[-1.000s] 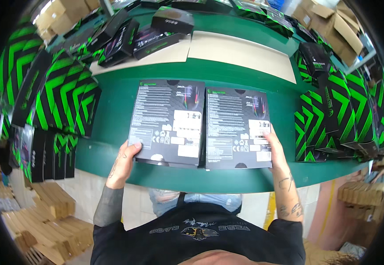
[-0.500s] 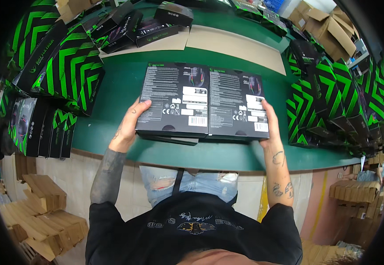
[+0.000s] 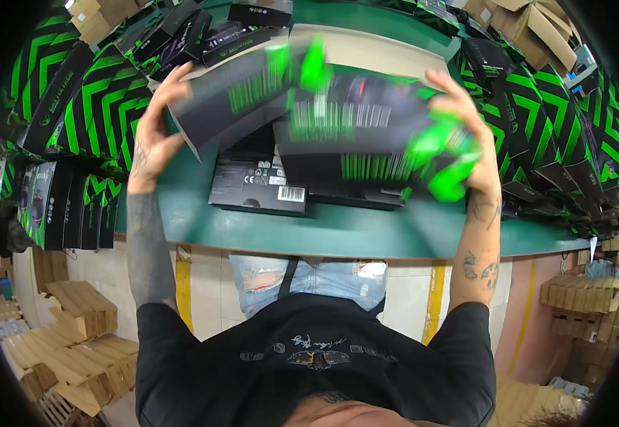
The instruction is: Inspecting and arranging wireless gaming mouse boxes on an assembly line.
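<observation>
Black and green mouse boxes are lifted over the table between my hands, tilted and smeared by motion. My left hand (image 3: 156,128) curls round the outer end of the left box (image 3: 228,96), fingers above and thumb below. On the other side, my right hand (image 3: 469,135) grips the end of the right box (image 3: 366,117), whose green-patterned part blurs against my palm. Whether more boxes are in the raised group, I cannot tell. Beneath them a black box (image 3: 258,181) lies with its printed back up, and another dark box (image 3: 356,198) is partly covered.
Green-striped boxes stand stacked at the left (image 3: 99,107) and right (image 3: 544,128) of the green table (image 3: 252,238). Toward the back lie loose black boxes (image 3: 242,46) and a beige cardboard sheet (image 3: 366,46). Open cartons (image 3: 537,28) sit at the far right; flattened cardboard (image 3: 75,349) lies on the floor.
The two boxes that lay side by side, backs up, between my hands have been raised, pushed farther away and tilted. My hands moved up and apart, uncovering boxes beneath.
</observation>
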{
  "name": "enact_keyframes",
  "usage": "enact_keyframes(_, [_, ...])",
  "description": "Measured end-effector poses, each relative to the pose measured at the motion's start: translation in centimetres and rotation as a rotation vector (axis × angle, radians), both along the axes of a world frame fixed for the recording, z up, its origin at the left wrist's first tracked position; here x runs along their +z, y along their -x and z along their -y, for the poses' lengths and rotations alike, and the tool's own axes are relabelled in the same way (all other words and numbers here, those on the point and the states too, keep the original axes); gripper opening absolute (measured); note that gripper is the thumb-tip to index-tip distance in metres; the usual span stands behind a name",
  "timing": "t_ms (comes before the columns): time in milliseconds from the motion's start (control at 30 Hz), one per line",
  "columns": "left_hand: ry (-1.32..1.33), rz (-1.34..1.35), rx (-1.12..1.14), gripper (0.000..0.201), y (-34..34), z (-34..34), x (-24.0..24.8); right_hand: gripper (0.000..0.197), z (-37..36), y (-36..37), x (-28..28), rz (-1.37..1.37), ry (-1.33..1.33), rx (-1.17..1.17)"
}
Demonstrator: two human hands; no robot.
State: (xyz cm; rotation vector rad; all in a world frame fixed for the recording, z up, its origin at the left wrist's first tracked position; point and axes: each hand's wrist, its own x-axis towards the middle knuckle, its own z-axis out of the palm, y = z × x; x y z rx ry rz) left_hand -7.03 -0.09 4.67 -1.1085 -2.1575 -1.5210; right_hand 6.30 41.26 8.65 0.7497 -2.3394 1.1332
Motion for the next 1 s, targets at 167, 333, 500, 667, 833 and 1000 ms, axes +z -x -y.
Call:
enact_keyframes(167, [-0.034, 0.34, 0.034, 0.038, -1.5, 6.4, -5.0, 0.032, -3.3, -2.9, -6.1, 0.269, 0.053, -0.242])
enact_keyframes(333, [0.281, 0.279, 0.289, 0.047, -3.2, 2.6, -4.0, 0.063, 1.7, -0.3, -4.5, 0.36, -0.172, -0.239])
enact_keyframes(500, [0.124, 0.397, 0.488, 0.084, -4.6, 3.6, -5.4, 0.069, 2.5, 2.0, -5.8, 0.401, -0.081, -0.333])
enact_keyframes(667, [-0.638, 0.894, 0.366, 0.071, -5.3, 2.5, -8.2, 0.071, 2.3, 3.1, -7.1, 0.363, 0.093, -0.482])
enact_keyframes(833, [-0.788, 0.767, 0.239, 0.063, -4.8, 1.4, -6.5, 0.067, 2.0, 3.4, -7.2, 0.357, 0.095, -0.489])
enact_keyframes(1000, [-0.438, 0.878, 0.172, 0.049, -5.2, 1.0, -3.7, 0.066, 2.4, 3.2, -7.0, 0.38, 0.114, -0.46])
